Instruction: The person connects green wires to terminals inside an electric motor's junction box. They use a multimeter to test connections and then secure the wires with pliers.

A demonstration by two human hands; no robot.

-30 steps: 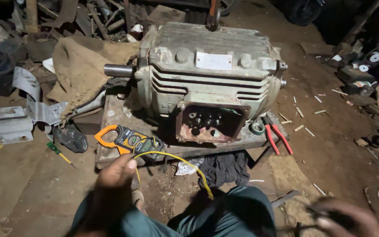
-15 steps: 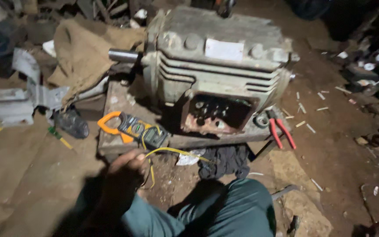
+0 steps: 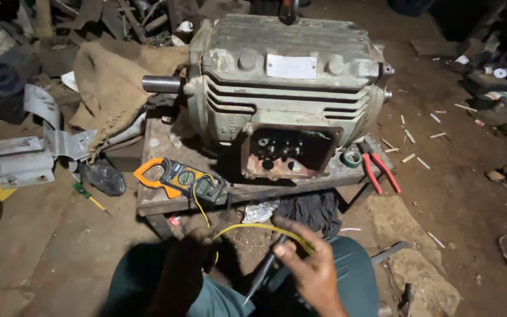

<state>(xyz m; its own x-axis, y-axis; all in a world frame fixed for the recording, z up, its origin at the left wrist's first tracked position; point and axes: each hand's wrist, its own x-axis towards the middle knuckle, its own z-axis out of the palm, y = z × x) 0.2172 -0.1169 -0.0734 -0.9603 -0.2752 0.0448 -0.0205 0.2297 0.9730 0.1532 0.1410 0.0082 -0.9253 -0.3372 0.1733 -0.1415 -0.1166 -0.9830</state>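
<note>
My right hand (image 3: 312,267) grips a probe (image 3: 263,273) near my lap; my left hand (image 3: 180,270) is too dark to tell. The meter (image 3: 180,178) lies on the pallet (image 3: 159,202), left of the motor (image 3: 283,88). Its open terminal box (image 3: 289,151) stands untouched, so probing isn't begun.

Clamp meter (image 3: 180,179) left of pliers (image 3: 378,170), before motor (image 3: 286,82)

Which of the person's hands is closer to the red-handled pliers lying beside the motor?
Right. The right hand sits below and left of the pliers, with open floor between. The left hand is farther left, under the orange clamp meter.
</note>
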